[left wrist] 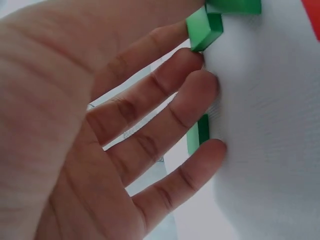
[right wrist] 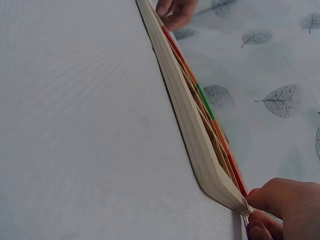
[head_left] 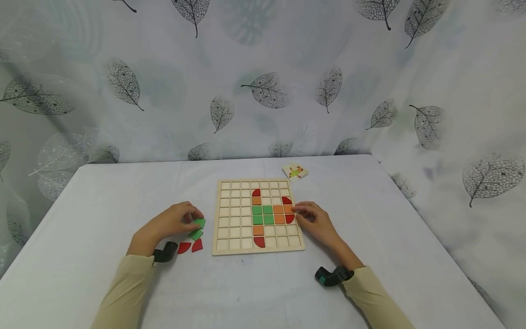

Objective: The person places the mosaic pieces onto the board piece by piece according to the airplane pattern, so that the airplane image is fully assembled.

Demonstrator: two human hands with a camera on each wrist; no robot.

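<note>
My left hand point(head_left: 177, 220) is left of the board, its thumb and forefinger pinching a green square tile point(head_left: 200, 223). In the left wrist view this tile point(left wrist: 204, 30) sits by the fingertips, with the other fingers spread and resting near the cloth. Another green tile point(head_left: 196, 235) lies just below, and a further green piece point(left wrist: 199, 134) shows behind the fingers. The wooden grid board point(head_left: 235, 252) lies flat, carrying green, orange and red tiles. My right hand point(head_left: 315, 221) grips the board's right rim beside an orange tile point(head_left: 288, 209); its thumb is by the rim point(right wrist: 220, 187).
Two red quarter-round pieces point(head_left: 184, 247) lie below the left hand, near the left wrist's black camera point(head_left: 166, 252). A small pattern card point(head_left: 295, 172) lies beyond the board's far right corner. White cloth point(head_left: 246, 292) covers the table; a leaf-print curtain point(head_left: 164, 91) hangs behind.
</note>
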